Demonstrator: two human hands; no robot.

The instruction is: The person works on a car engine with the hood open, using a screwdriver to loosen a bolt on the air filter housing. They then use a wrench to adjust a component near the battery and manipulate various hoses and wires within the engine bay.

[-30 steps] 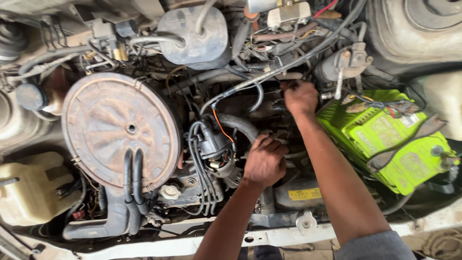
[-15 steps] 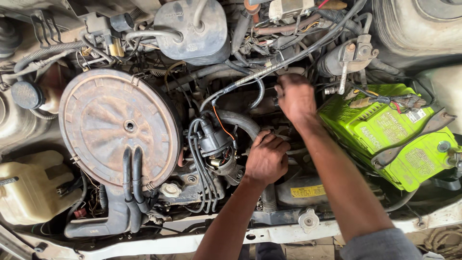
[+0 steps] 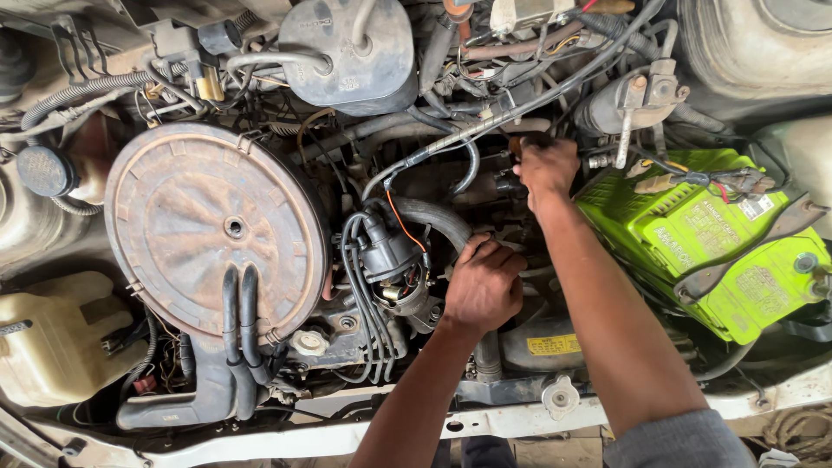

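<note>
Left hand (image 3: 484,289) closed on black hose (image 3: 433,218), right hand (image 3: 544,167) gripping engine part

Black hose (image 3: 438,218): thick, curved, mid-frame, bending from the distributor down under the left hand's fingers.
Distributor (image 3: 387,251): dark grey cap with black leads, just left of centre, upright.
Dark part (image 3: 511,179): upper centre, gripped from above; possibly a connector, too shadowed to tell.

Engine bay, seen from above: the distributor (image 3: 387,251) sits just right of the round air cleaner (image 3: 217,230); the left hand (image 3: 484,286) lies right of the distributor, the right hand (image 3: 544,166) farther back-right, the battery (image 3: 719,238) far right.
</note>
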